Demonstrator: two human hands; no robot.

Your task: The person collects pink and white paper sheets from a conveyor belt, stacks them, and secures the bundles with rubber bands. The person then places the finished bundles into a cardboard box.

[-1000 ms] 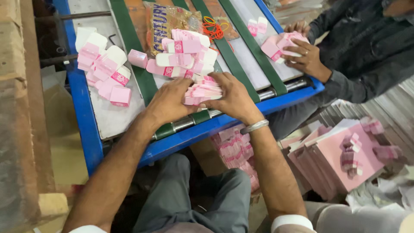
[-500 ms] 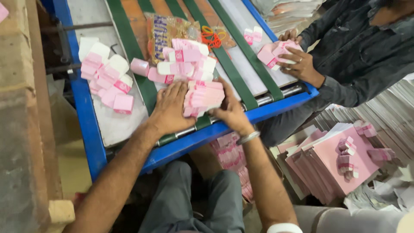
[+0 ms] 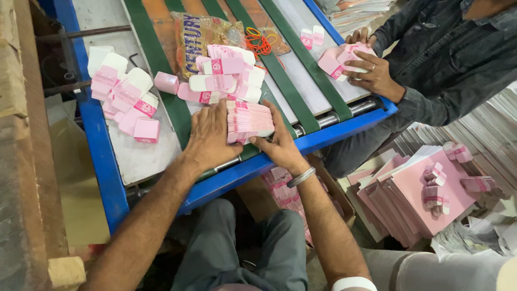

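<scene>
A thick stack of pink and white flat cards (image 3: 250, 119) lies on its edge near the front of a blue-framed conveyor table (image 3: 102, 156). My left hand (image 3: 209, 134) presses against the stack's left side. My right hand (image 3: 280, 144), with a metal bangle at the wrist, grips its right side and lower corner. Just behind the stack sit several banded bundles of the same pink cards (image 3: 223, 75).
More bundles (image 3: 126, 97) lie at the left. A printed plastic bag (image 3: 202, 37) and orange rubber bands (image 3: 259, 40) rest on the green belts. Another person's hands (image 3: 371, 73) hold pink cards at the right. Pink sheets (image 3: 417, 194) are piled on the floor.
My hands have squared the stack and slid it a little along the table's front; the view has shifted so the table sits lower and more to the left.
</scene>
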